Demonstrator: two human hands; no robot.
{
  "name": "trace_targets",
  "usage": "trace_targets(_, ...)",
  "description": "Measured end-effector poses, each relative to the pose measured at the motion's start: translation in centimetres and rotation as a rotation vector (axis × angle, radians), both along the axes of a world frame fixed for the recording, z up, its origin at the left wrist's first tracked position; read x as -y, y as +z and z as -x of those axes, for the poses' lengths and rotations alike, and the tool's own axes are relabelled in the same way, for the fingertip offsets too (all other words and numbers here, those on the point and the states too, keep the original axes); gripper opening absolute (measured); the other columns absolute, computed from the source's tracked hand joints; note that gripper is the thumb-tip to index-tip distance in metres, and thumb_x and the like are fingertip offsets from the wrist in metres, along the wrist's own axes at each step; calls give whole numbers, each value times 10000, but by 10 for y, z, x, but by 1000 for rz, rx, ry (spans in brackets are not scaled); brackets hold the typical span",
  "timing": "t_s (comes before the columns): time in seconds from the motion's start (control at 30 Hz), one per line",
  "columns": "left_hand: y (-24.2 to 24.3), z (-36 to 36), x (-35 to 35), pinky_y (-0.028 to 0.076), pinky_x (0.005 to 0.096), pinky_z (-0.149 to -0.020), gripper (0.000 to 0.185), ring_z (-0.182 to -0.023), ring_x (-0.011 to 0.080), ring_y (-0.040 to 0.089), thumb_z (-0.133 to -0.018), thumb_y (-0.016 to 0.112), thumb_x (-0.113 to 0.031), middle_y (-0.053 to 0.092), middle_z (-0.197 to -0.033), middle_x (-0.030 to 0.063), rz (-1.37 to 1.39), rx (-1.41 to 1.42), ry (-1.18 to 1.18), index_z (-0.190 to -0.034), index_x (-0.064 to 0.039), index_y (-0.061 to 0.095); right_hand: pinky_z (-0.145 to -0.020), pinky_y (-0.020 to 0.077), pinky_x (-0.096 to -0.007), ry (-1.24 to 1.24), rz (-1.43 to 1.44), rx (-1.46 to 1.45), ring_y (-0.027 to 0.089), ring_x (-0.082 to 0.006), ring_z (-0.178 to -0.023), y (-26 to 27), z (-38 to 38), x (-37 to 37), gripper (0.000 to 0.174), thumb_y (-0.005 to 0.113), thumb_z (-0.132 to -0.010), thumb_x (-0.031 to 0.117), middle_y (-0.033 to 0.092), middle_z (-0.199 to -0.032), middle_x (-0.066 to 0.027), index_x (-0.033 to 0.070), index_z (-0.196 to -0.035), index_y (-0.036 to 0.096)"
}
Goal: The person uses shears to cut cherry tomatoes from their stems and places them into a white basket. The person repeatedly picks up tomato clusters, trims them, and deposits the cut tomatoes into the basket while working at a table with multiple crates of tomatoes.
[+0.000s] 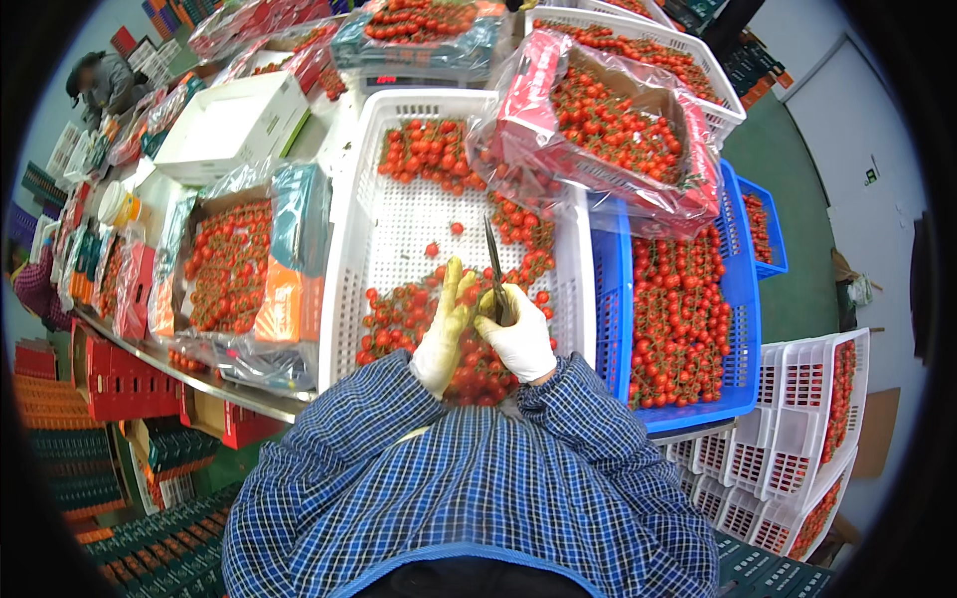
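Observation:
My right hand (516, 329), in a white glove, is closed around dark scissors (493, 250) whose blades point away from me. Beside it my left hand (443, 325) wears a glove stained yellow-green; its fingers are stretched out and I see nothing gripped in them. Both hands are over a white perforated plastic crate (340, 254). Below and around them lie cherry tomatoes on the vine (400, 318), with another bunch of tomatoes (430, 153) at the crate's far end. Two loose cherry tomatoes (456, 228) rest on the bare crate floor.
To the right, a red carton (534, 116) of tomatoes in clear plastic overhangs the crate and a blue crate (736, 359) of tomatoes. At left stand a teal-and-orange carton (295, 224) of tomatoes and a white box (217, 131). Behind is a scale (385, 80). A person (108, 86) is at far left.

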State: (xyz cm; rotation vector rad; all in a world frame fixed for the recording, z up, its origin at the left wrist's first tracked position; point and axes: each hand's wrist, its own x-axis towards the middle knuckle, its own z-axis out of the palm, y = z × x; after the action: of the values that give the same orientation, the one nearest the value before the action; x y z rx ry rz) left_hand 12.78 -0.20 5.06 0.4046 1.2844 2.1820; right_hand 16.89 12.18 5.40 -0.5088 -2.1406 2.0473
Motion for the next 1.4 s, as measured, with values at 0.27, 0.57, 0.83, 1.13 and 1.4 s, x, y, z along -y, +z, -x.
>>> trace_targets(0.27,-25,42,9,188,502,-1118,894,-1402,309,224,-855,491,-647,237,-1522,153,270,86,-80,-1481,-77,203,-691,480,-243,-82,-252,-362,553,-89,-754,64,56,-167,148,564,-802,-53,583,-824,-27,28,-920,526)
trace_targets(0.57,-61,68,25,336,307,-1063,397,-1259,174,442,-969,438,-106,487,-1359,96,377,219,157,-1351,-2,432,-762,497,-430,-188,-1386,-43,634,-366,-873,55,251,-381,285,599,-764,80,650,-924,-192,112,-1048,595)
trace_targets(0.83,-61,79,21,293,347,-1106,481,-1293,234,413,-902,491,-34,450,-1380,150,509,276,56,-1368,24,387,-826,478,-398,-16,-1312,-23,610,-358,-972,20,298,-380,361,565,-755,62,640,-998,-190,125,-1111,567)
trace_targets(1.13,-133,176,-111,504,331,-852,683,-994,252,599,-878,634,-293,569,-1223,185,748,349,-38,-1405,15,327,-700,466,-224,-34,-533,-389,562,-88,-782,77,111,-254,139,580,-855,-16,604,-875,-31,14,-990,562)
trace_targets(1.4,-185,187,-135,534,380,-670,318,-790,233,619,-908,539,-274,631,-990,94,363,537,107,-1157,-79,574,-833,492,-318,-176,207,-27,612,-185,-903,32,-71,-161,244,624,-763,-56,618,-966,-92,-3,-993,564)
